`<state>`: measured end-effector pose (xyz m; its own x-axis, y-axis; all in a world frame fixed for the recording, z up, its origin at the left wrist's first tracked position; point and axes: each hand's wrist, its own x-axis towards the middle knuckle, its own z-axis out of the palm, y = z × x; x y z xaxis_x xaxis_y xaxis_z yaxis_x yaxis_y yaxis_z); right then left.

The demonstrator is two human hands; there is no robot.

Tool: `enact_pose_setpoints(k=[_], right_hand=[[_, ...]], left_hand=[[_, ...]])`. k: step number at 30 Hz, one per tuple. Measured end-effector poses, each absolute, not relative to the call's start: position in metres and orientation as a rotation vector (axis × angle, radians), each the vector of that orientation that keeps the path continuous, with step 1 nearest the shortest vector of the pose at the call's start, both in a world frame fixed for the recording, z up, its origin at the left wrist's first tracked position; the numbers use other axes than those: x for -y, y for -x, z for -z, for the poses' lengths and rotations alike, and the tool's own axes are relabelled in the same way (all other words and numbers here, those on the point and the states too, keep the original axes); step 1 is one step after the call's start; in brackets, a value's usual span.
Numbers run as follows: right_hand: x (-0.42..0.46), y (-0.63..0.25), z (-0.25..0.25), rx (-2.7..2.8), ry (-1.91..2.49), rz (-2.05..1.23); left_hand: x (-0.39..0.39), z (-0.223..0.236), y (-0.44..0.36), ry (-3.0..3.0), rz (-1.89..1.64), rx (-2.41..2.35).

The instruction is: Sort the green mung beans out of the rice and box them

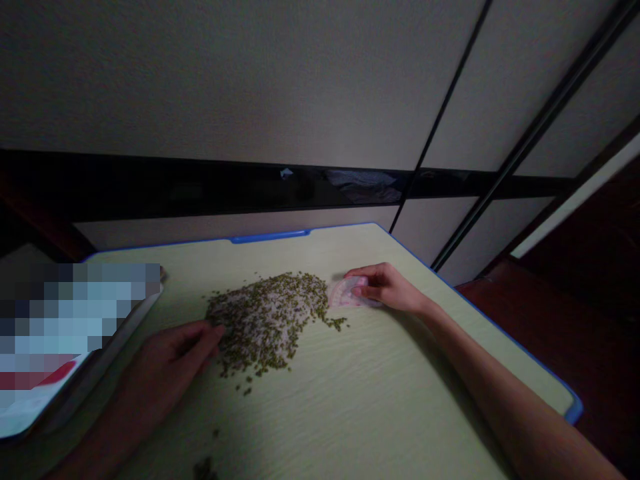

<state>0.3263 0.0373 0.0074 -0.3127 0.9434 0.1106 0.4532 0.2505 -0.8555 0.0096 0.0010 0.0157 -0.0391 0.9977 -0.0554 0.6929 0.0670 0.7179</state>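
A pile of green mung beans mixed with pale rice-like grains point(270, 320) is spread on the wood-patterned tabletop point(340, 413). My right hand point(385, 287) pinches a clear pinkish protractor point(345, 293) at the right edge of the pile, its curved side towards the beans. At the pile's left edge is my left hand point(175, 353), thumb and fingertips pressed together. Whatever those fingertips may hold is too small to make out. A few beans point(337, 324) lie loose just below the protractor.
A tablet-like device or package with a blurred-out face point(75, 333) lies at the table's left. Some dark beans point(204, 469) sit at the near edge of view. The table has a blue rim point(270, 236). Behind it stands a pale cabinet point(225, 80) with a dark band.
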Motion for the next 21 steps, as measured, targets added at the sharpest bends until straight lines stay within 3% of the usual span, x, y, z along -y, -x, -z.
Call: enact_pose_setpoints(k=[11,21], right_hand=[[-0.0359,-0.329,-0.0078,1.874,1.25,-1.114],[-0.0373,-0.3251,-0.0074,1.835,1.271,-0.968]], left_hand=[[-0.0034,-0.0122,-0.0053,-1.73,-0.657,-1.787],[-0.0025,-0.0093,-0.0046,-1.697,-0.679,-1.773]])
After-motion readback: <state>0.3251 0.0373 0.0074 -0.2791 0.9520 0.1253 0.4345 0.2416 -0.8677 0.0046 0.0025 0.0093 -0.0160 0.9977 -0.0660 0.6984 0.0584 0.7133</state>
